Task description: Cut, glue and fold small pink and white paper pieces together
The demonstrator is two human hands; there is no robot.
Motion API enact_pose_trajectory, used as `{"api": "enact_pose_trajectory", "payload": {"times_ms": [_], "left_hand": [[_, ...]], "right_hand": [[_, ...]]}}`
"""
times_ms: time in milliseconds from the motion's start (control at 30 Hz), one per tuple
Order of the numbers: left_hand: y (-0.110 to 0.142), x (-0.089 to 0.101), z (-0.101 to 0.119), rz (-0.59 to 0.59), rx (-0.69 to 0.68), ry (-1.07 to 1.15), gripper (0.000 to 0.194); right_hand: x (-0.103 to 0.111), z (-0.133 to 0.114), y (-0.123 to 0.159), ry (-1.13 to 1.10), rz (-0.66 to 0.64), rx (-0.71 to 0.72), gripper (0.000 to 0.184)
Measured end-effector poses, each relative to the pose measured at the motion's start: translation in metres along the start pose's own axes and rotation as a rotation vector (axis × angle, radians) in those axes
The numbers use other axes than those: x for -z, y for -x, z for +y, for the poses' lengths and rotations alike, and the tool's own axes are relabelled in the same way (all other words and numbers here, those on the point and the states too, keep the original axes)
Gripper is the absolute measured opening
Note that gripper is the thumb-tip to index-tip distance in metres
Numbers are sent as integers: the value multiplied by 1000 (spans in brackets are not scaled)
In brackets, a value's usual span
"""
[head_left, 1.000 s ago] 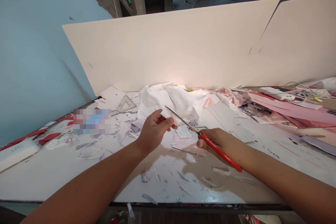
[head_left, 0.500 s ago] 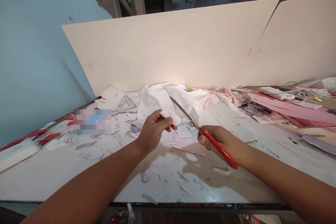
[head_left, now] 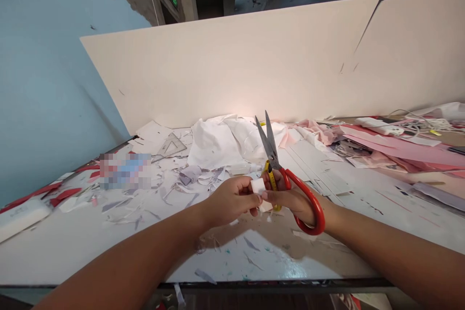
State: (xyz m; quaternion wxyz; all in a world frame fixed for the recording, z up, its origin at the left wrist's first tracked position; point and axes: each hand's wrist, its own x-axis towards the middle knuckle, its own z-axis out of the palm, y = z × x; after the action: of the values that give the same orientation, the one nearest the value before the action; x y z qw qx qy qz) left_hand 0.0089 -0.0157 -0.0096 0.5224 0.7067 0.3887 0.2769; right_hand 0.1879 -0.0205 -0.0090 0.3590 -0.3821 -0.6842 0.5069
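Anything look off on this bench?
Yes: a pixelated patch on the left of the white worktable hides whatever lies there. Paper scraps litter the surface, and the blue wall has its paint broken away in a jagged edge at the top.

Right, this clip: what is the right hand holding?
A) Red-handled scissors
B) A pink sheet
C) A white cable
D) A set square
A. The right hand grips the scissors by their red handles, with the blades standing open.
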Motion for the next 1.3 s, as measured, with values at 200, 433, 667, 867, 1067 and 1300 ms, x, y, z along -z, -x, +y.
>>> {"api": "enact_pose_trajectory", "payload": {"times_ms": [200,433,667,867,1067,1300], "left_hand": [[-1,-1,0,30,-44,17,23],[1,-10,-3,-9,-56,21,35],[0,-16,-6,56,-72,-91,33],[2,-13,2,42,-98,69,16],[-7,-4,-8,178,-50,146,15],[-10,19,-4,334,-88,-22,11]], "right_hand": [[2,8,-3,-30,18,7,16],[0,13,-6,38,56,7,15],[-4,12,-4,75,51,57,13],[-2,9,-3,-5,-52,130,15],[-2,8,0,12,29,42,13],[5,13,-5,-75,294,25,19]]}}
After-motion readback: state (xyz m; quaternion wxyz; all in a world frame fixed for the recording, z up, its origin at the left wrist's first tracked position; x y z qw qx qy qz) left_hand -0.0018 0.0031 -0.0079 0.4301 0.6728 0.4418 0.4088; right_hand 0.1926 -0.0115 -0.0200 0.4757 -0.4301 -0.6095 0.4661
